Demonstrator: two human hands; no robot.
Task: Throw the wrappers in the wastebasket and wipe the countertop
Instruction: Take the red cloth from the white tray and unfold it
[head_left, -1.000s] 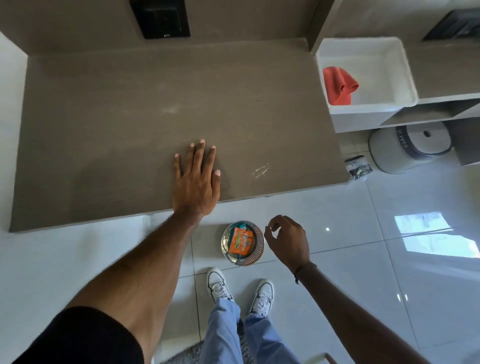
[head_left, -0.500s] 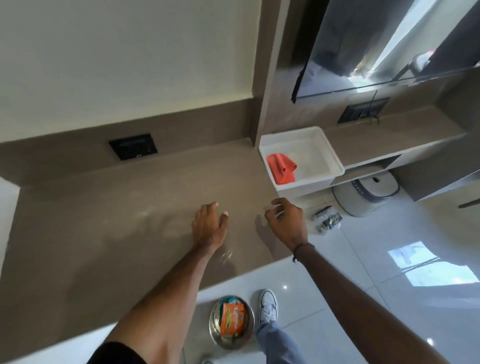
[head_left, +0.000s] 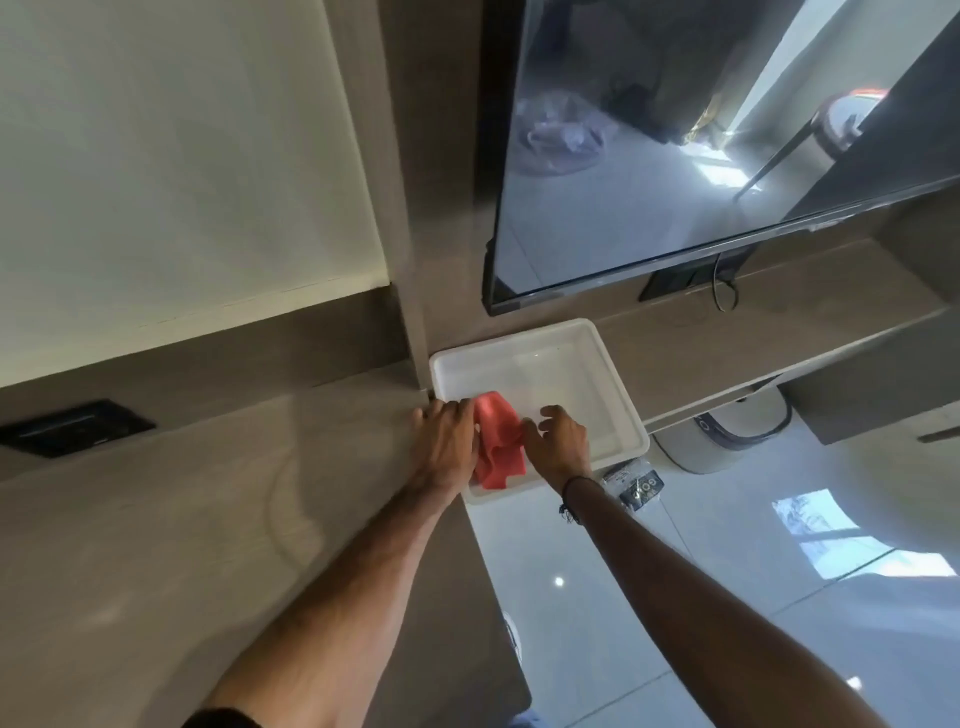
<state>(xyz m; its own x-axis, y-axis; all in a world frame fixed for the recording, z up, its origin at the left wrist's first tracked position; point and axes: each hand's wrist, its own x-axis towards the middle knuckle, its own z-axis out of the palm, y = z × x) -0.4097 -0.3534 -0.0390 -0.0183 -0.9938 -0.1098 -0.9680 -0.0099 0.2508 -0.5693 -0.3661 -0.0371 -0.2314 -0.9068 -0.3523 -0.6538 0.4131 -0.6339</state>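
Observation:
A red cloth (head_left: 500, 441) lies at the near left of a white tray (head_left: 618, 387), which sits just right of the brown countertop (head_left: 208, 519). My left hand (head_left: 442, 448) reaches over the countertop's far right corner, and its fingers curl on the cloth's left edge. On the other side, my right hand (head_left: 560, 441) grips the cloth's right edge with thumb and fingers. The cloth is bunched between the two hands. No wrappers or wastebasket are in view.
A large dark screen (head_left: 675, 156) hangs above the tray and a lower shelf (head_left: 753, 332). A white round appliance (head_left: 737, 436) and a small dark packet (head_left: 638, 488) sit on the glossy white floor. A black socket panel (head_left: 72, 427) is set in the countertop's back wall.
The view swung up and right, so the wastebasket on the floor dropped out of sight. Both hands moved from the countertop's right part into the tray and closed on the red cloth.

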